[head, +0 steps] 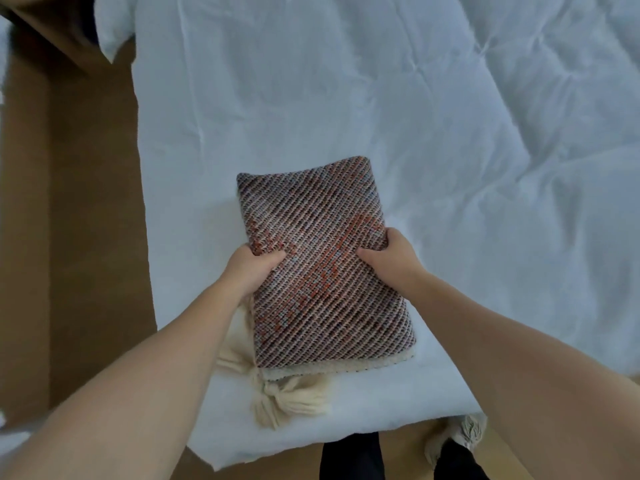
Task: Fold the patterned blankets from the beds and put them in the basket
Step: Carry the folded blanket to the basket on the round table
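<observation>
A patterned blanket (pixel 322 258), woven in brown, grey and orange diagonal stripes, lies folded into a thick rectangle near the foot of a white bed (pixel 450 133). Cream tassels (pixel 287 400) stick out from its near edge. My left hand (pixel 251 268) grips the blanket's left side, thumb on top and fingers underneath. On the right side, my right hand (pixel 389 252) holds it the same way. No basket is in view.
Brown floor (pixel 69 220) runs along the left of the bed. A white pillow corner (pixel 110 29) overhangs the bed's top left. More tassels (pixel 460 434) hang below the bed's near edge, beside my dark-clad legs (pixel 353 459).
</observation>
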